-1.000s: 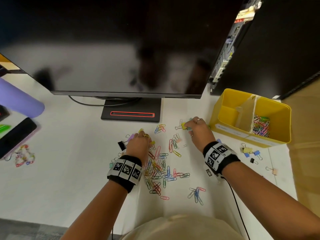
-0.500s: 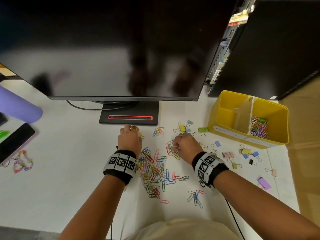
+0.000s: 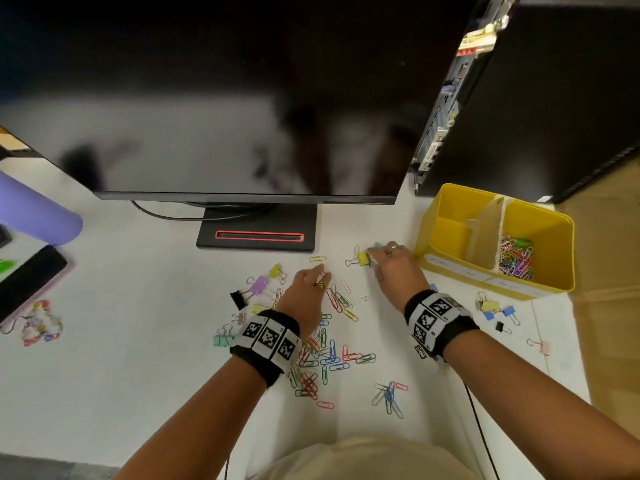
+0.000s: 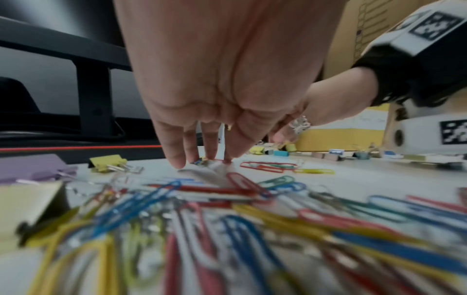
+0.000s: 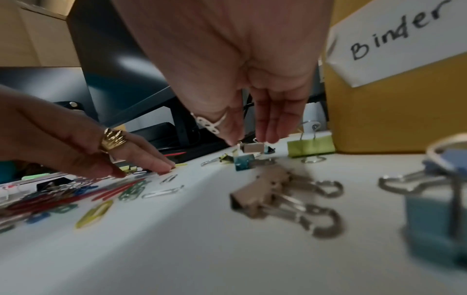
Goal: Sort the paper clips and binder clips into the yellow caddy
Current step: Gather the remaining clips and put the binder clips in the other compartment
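The yellow caddy (image 3: 429,216) stands at the right, with coloured paper clips (image 3: 516,252) in its right compartment. Its label reads "Binder" (image 5: 394,40). Loose paper clips (image 3: 322,358) lie scattered on the white table between my wrists. My left hand (image 3: 320,270) reaches down with straight fingers, fingertips (image 4: 177,161) touching the table among clips. My right hand (image 3: 372,252) is beside the caddy, straight fingers down on small binder clips: a yellow one (image 3: 362,258) and a tan one (image 5: 252,148). Nothing is lifted.
More binder clips lie left of the pile (image 3: 258,285) and in front of the caddy (image 3: 491,306). A monitor (image 3: 242,98) on its base (image 3: 258,233) fills the back, with a computer tower (image 3: 536,98) behind the caddy. A phone (image 3: 27,275) and a purple cylinder (image 3: 31,209) sit far left.
My right hand has moved from the middle pile back up to the binder clips beside the caddy. My left hand has shifted right, away from the monitor base.
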### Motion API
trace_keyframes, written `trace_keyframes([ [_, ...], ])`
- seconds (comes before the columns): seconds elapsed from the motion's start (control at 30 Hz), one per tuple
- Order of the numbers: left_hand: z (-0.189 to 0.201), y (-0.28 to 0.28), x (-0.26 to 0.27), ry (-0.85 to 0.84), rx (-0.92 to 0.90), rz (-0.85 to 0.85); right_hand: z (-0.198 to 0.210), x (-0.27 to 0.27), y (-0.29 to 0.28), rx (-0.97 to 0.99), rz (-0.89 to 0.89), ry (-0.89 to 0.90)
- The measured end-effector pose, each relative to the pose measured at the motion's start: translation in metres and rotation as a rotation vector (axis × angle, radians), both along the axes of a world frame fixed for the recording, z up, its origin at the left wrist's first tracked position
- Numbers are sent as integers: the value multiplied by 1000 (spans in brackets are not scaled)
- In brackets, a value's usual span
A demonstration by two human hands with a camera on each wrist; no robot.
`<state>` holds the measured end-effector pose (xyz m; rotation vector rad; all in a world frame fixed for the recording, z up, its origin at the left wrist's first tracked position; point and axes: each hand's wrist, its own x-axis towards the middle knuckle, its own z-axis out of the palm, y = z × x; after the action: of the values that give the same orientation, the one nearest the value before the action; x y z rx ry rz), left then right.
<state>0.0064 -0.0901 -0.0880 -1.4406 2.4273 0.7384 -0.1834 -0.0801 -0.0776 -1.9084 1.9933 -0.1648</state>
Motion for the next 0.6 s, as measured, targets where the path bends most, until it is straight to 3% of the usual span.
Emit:
trace_keyframes([
  [0.1, -1, 23, -1, -76, -19, -72, -6, 7, 3, -36, 167, -10],
  [0.2, -4, 40, -2, -130, -47, -121, -8, 9, 7, 56, 195, 49],
  [0.33, 4, 51, 1, -22, -3, -121, -1, 2, 12, 66, 178, 33],
  [0.43, 6, 49, 7, 45, -37, -22, 2, -3, 10, 21, 150, 34],
  [0.5, 3, 38, 9, -7, -95, 37, 3, 1, 4, -53, 141, 1],
  [0.6, 4, 26, 10, -26, 0, 130, 4, 14, -10, 56, 216, 61],
])
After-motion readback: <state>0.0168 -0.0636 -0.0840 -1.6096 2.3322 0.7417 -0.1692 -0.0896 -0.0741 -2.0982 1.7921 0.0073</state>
